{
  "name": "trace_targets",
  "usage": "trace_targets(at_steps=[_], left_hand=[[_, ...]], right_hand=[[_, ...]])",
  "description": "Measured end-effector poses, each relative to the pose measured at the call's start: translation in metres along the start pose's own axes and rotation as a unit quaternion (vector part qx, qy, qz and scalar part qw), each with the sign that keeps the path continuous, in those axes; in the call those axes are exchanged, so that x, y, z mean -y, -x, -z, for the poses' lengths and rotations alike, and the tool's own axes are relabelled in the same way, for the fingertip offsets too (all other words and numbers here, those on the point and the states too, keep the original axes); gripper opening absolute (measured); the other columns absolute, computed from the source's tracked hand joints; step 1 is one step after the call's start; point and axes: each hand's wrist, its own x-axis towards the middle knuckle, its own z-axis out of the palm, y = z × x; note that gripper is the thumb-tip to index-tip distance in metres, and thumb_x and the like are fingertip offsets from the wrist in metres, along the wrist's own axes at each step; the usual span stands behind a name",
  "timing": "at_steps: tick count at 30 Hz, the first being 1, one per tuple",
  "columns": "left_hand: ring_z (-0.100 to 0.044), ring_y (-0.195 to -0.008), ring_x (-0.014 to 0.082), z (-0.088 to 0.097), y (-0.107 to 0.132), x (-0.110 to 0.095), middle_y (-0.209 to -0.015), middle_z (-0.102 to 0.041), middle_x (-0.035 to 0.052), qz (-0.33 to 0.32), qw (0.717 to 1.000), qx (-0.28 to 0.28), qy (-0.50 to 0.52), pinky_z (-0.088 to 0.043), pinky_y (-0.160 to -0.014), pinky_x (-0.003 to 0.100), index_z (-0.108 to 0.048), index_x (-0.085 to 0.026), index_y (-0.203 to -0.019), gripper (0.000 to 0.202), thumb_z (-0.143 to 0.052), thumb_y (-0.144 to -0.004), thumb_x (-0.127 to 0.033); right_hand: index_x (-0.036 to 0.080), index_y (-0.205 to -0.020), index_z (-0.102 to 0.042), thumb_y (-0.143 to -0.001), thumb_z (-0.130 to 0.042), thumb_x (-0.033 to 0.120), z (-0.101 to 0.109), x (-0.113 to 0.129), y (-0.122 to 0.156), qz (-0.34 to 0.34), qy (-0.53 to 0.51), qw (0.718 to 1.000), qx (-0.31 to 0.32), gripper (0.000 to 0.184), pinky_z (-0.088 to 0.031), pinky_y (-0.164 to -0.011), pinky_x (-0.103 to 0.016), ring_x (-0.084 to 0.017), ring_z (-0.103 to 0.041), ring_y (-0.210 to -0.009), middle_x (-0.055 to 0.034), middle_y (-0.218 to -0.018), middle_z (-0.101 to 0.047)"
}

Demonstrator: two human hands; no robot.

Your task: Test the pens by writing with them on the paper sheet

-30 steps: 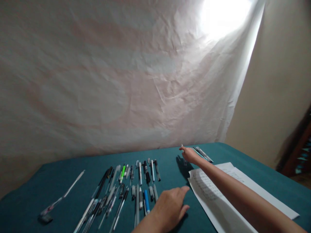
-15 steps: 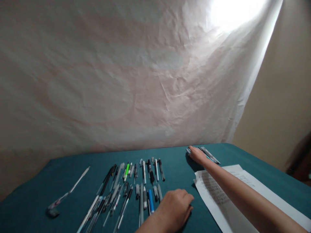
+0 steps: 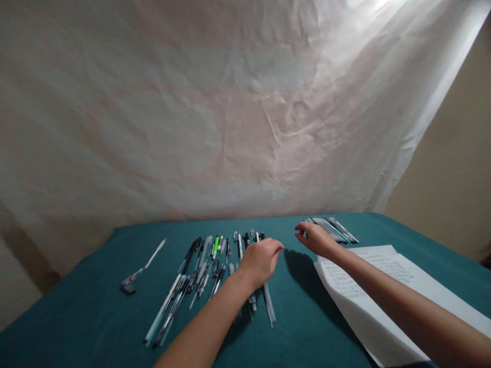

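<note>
Many pens [image 3: 215, 260] lie in rows on a teal cloth-covered table [image 3: 95, 317]. My left hand [image 3: 261, 260] hovers over the right end of those rows, palm down, fingers loosely curved, and I see nothing in it. My right hand [image 3: 316, 237] is stretched out farther back, just left of a small separate bunch of pens [image 3: 332, 229]. Its thumb and fingers are slightly apart and it holds nothing. My right forearm crosses a white sheet of paper [image 3: 387, 286] with lines of handwriting.
A single long white pen [image 3: 143, 266] lies apart at the left of the table. A crumpled white sheet [image 3: 215, 112] hangs as a backdrop behind the table. A beige wall [image 3: 452, 163] stands at the right.
My left hand has lifted from the table's near side and moved forward over the pens. My right hand has left a pen on the small bunch and drawn back slightly. The view shifted right.
</note>
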Motion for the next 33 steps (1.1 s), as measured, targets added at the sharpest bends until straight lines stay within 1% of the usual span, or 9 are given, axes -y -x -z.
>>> trace_targets(at_steps=[2,3,5,7,10,13,18,28,33], left_hand=[[-0.056,-0.083,0.0147,0.009,0.0,0.008,-0.091,-0.061,0.0031,0.042,0.998,-0.046,0.009,-0.04,-0.072,0.024,-0.056,-0.021,-0.093,0.022,-0.037,-0.084,-0.023],[-0.056,-0.08,0.0147,0.011,0.002,0.011,-0.087,-0.062,0.0029,0.063,0.996,-0.058,0.009,-0.039,-0.069,0.024,-0.056,-0.021,-0.093,0.022,-0.037,-0.084,-0.025],[-0.056,-0.072,0.0142,0.012,0.009,0.017,-0.078,-0.062,0.0018,0.103,0.993,-0.065,0.004,-0.038,-0.062,0.023,-0.056,-0.021,-0.091,0.021,-0.038,-0.084,-0.028],[-0.055,-0.065,0.0136,0.008,0.021,0.021,-0.071,-0.06,0.0007,0.129,0.99,-0.063,-0.002,-0.037,-0.058,0.023,-0.057,-0.02,-0.086,0.02,-0.039,-0.082,-0.029],[-0.052,-0.061,0.0128,-0.001,0.038,0.027,-0.066,-0.058,-0.0001,0.145,0.987,-0.065,-0.006,-0.035,-0.056,0.022,-0.056,-0.019,-0.077,0.02,-0.042,-0.081,-0.032],[-0.05,-0.061,0.0124,-0.009,0.049,0.033,-0.066,-0.056,-0.0003,0.161,0.984,-0.081,-0.003,-0.034,-0.056,0.022,-0.055,-0.019,-0.073,0.023,-0.04,-0.081,-0.034],[-0.05,-0.063,0.0125,-0.016,0.054,0.034,-0.068,-0.054,-0.0002,0.163,0.982,-0.093,0.001,-0.034,-0.058,0.022,-0.053,-0.019,-0.073,0.022,-0.039,-0.082,-0.033],[-0.05,-0.066,0.0126,-0.016,0.057,0.019,-0.071,-0.054,0.0001,0.145,0.985,-0.089,0.007,-0.035,-0.061,0.022,-0.052,-0.02,-0.072,0.02,-0.039,-0.083,-0.03],[-0.051,-0.069,0.0134,-0.017,0.058,0.009,-0.073,-0.055,0.0013,0.132,0.988,-0.077,0.028,-0.037,-0.063,0.023,-0.054,-0.02,-0.074,0.021,-0.037,-0.084,-0.028]], right_hand=[[0.019,-0.095,-0.056,-0.08,-0.045,0.026,-0.001,0.03,0.024,0.077,-0.046,0.996,0.02,0.02,-0.037,-0.067,-0.022,-0.015,-0.056,-0.077,-0.0031,-0.084,-0.061],[0.02,-0.092,-0.057,-0.08,-0.044,0.026,-0.002,0.045,0.037,0.115,-0.067,0.991,0.031,0.018,-0.037,-0.065,-0.021,-0.014,-0.055,-0.073,-0.0027,-0.081,-0.061],[0.02,-0.086,-0.058,-0.08,-0.044,0.023,-0.003,0.074,0.063,0.165,-0.089,0.981,0.051,0.016,-0.037,-0.062,-0.021,-0.013,-0.055,-0.068,-0.0024,-0.081,-0.059],[0.02,-0.086,-0.058,-0.081,-0.043,0.021,-0.004,0.097,0.083,0.206,-0.097,0.972,0.065,0.016,-0.038,-0.061,-0.021,-0.012,-0.055,-0.069,-0.0029,-0.086,-0.057],[0.019,-0.082,-0.058,-0.082,-0.04,0.019,-0.007,0.116,0.099,0.245,-0.104,0.962,0.066,0.018,-0.039,-0.065,-0.021,-0.013,-0.055,-0.074,-0.0038,-0.088,-0.056],[0.018,-0.083,-0.059,-0.084,-0.039,0.02,-0.013,0.121,0.105,0.25,-0.123,0.958,0.063,0.021,-0.04,-0.068,-0.021,-0.013,-0.054,-0.076,-0.0041,-0.088,-0.056],[0.019,-0.086,-0.06,-0.084,-0.042,0.023,-0.021,0.116,0.107,0.247,-0.151,0.955,0.062,0.019,-0.04,-0.074,-0.023,-0.014,-0.053,-0.083,-0.0039,-0.088,-0.056],[0.017,-0.079,-0.057,-0.081,-0.044,0.021,-0.017,0.104,0.111,0.199,-0.134,0.968,0.066,0.014,-0.041,-0.07,-0.024,-0.015,-0.053,-0.079,-0.0044,-0.086,-0.054],[0.017,-0.075,-0.056,-0.077,-0.048,0.022,-0.015,0.096,0.109,0.157,-0.125,0.976,0.089,0.01,-0.04,-0.066,-0.023,-0.014,-0.053,-0.073,-0.0039,-0.081,-0.052]])
